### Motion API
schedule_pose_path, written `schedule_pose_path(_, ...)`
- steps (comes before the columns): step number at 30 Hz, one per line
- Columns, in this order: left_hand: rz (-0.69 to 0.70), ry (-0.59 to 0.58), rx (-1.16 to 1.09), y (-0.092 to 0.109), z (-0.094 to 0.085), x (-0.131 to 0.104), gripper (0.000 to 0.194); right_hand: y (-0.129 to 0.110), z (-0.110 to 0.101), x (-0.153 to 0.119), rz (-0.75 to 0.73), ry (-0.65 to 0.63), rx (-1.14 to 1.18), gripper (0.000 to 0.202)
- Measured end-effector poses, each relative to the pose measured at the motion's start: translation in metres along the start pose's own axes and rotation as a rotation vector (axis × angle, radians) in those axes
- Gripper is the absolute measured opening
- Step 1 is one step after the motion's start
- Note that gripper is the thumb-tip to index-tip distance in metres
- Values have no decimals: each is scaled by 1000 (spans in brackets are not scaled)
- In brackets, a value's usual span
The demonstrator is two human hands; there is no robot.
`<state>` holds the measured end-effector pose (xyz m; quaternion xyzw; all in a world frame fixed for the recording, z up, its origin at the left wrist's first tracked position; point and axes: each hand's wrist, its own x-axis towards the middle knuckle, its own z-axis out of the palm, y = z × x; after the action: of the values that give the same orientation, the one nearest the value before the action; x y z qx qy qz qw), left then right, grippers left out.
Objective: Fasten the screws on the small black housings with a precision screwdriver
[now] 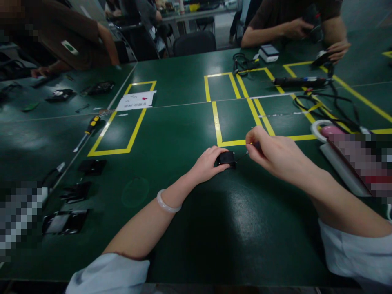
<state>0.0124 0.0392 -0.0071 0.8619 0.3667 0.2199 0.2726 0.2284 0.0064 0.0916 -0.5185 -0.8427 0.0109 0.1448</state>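
A small black block-like part [227,159] lies on the green table near the middle of the view. My left hand [210,164] holds it from the left, thumb in front and fingers behind. To the right, my right hand [269,154] is closed in a pinch around the dark handle of a thin tool [245,155]. The tool's slender shaft points left toward the black part; whether its tip touches the part is too small to tell. Most of the handle is hidden by my fingers.
A yellow-black screwdriver [88,130], black parts [92,166] and a labelled paper [136,101] lie left. Black cables [337,100], an electric screwdriver [301,81] and a pink-and-white object [332,130] are right. People work across the table [183,118].
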Motion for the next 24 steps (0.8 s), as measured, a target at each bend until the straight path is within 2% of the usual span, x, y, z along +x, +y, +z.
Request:
schedule_pose_path(5, 5, 7, 0, 0, 1, 0, 36, -1, -1, 0, -11, -5, -16, 13)
schedule_pose_path(10, 0, 12, 13, -1, 3, 0, 37, 2, 1, 1, 21, -16, -28, 25)
schedule_pose_path(18, 15, 15, 0, -1, 2, -1, 39, 7, -1, -1, 8, -22, 50, 20)
schedule_pose_path(24, 1, 13, 3, -1, 2, -1, 38, 6, -1, -1, 0, -35, -37, 26)
